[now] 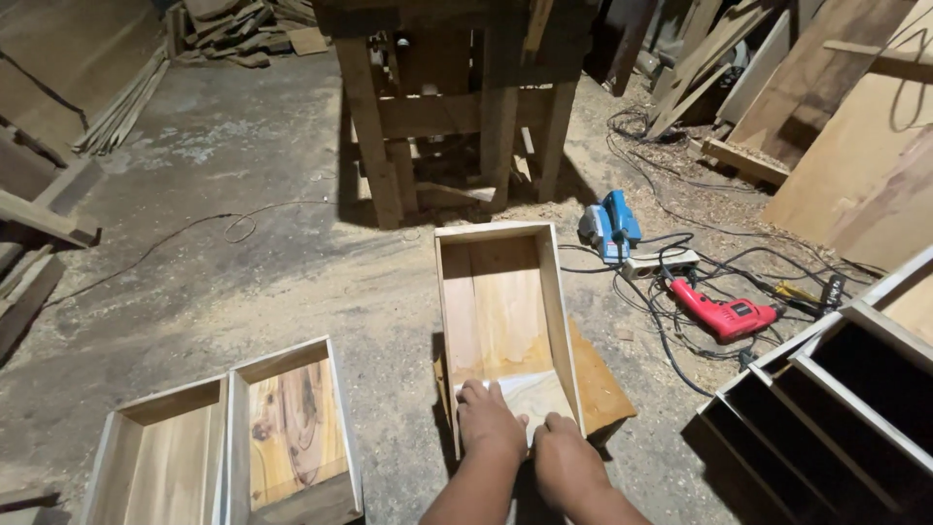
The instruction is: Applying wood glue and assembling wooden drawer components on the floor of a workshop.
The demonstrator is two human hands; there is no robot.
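Note:
An open wooden drawer box (pixel 547 292) stands on a low wooden stool (pixel 601 387) in front of me. My left hand (pixel 489 421) rests flat on the drawer's near end, fingers pressing a pale sheet that looks like sandpaper (pixel 530 392) against the bottom panel. My right hand (pixel 569 461) lies next to it on the drawer's near edge, fingers curled down. Whether either hand grips the sheet is hard to tell.
Two more wooden drawers (pixel 233 437) lie on the dusty floor at the left. A cabinet frame with compartments (pixel 836 399) sits at the right. A blue planer (pixel 610 224), a red drill (pixel 727 313), a power strip and tangled cables lie behind. A wooden workbench (pixel 447 107) stands beyond.

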